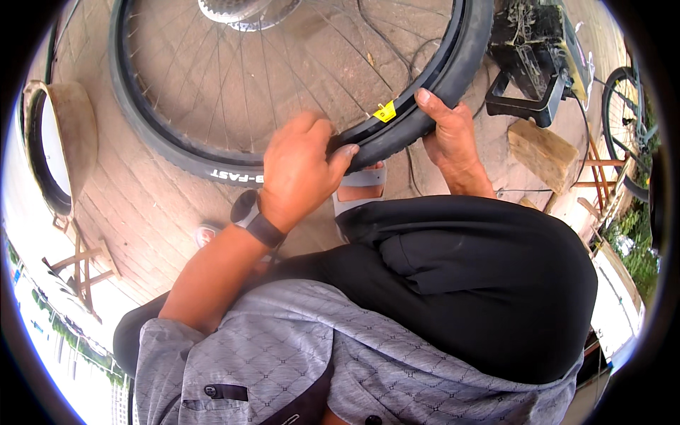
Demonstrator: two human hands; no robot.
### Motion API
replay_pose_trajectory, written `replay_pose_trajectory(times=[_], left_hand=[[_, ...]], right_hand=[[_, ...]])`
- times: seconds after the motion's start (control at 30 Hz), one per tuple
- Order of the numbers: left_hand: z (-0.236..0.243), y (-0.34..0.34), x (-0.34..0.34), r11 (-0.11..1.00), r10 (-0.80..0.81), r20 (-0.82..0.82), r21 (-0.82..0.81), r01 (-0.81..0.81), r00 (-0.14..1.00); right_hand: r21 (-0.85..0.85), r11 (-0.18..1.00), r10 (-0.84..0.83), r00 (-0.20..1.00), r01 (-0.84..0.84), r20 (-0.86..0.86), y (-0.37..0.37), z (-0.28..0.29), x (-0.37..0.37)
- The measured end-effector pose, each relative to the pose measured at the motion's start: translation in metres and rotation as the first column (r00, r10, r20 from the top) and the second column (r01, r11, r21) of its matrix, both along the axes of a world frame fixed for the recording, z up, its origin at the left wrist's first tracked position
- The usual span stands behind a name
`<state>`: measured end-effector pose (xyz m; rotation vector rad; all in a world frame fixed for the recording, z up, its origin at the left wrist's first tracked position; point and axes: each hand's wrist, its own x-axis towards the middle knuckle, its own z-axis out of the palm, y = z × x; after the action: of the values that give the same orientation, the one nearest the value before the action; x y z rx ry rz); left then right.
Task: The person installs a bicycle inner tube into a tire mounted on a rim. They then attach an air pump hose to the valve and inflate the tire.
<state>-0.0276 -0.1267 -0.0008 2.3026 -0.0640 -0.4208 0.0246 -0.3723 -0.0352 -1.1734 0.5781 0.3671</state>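
Note:
A bicycle wheel [261,91] with thin spokes lies in front of me, its toothed metal hub part [241,13] at the top edge of the view. Around the rim runs a black tire [177,157] with white lettering on its sidewall. My left hand [297,166], wearing a dark wristband [258,219], is curled over the near part of the tire and rim; its fingers are slightly blurred. Farther right, my right hand [453,138] grips the tire with the thumb on top and the fingers underneath. Between both hands a yellow tag [384,112] sits on the rim.
A round metal tub [79,138] stands at the left, with a wooden stool [88,269] nearer. To the right are a dirty black metal stand [528,67], a wooden block [542,154] and another bicycle [623,120]. A dark cable [409,53] crosses the paved floor.

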Motion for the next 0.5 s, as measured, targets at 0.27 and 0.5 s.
replay_pose_trajectory(times=[0.27,0.5], left_hand=[[-0.007,0.002,0.008,0.98,-0.18,-0.04,0.08,0.183,0.983],[-0.029,-0.002,-0.004,0.991,-0.132,0.164,0.011,0.132,0.978]], right_hand=[[0.04,0.999,0.005,1.0,-0.005,-0.023,-0.003,-0.004,-0.004],[0.032,0.998,-0.053,0.999,0.052,0.007,0.003,-0.004,-0.003]])
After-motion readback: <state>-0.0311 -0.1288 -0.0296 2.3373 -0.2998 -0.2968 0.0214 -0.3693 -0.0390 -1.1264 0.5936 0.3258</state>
